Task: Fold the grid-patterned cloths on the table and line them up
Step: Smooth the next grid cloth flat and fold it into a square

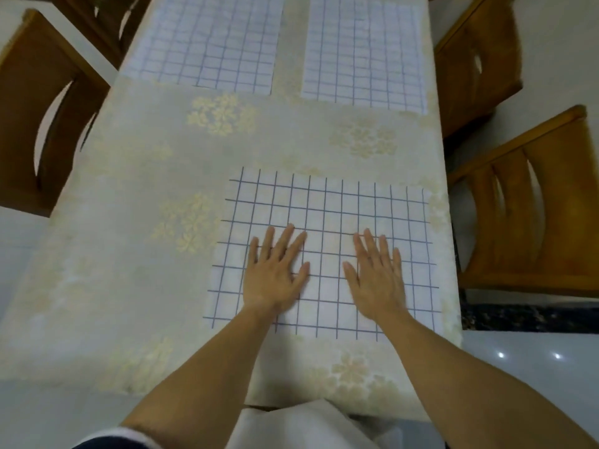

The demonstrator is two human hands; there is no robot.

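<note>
While two cloths lie beyond, both hands press the near cloth.

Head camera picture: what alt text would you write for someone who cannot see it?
A person's left hand and right hand press flat, fingers straight, on a white blue-gridded cloth on a cream floral-covered table. Two more white gridded cloths lie side by side at the far end; brown wooden chairs flank it.

floral tablecloth | wooden chair left | wooden chair right | glossy pale floor
</note>
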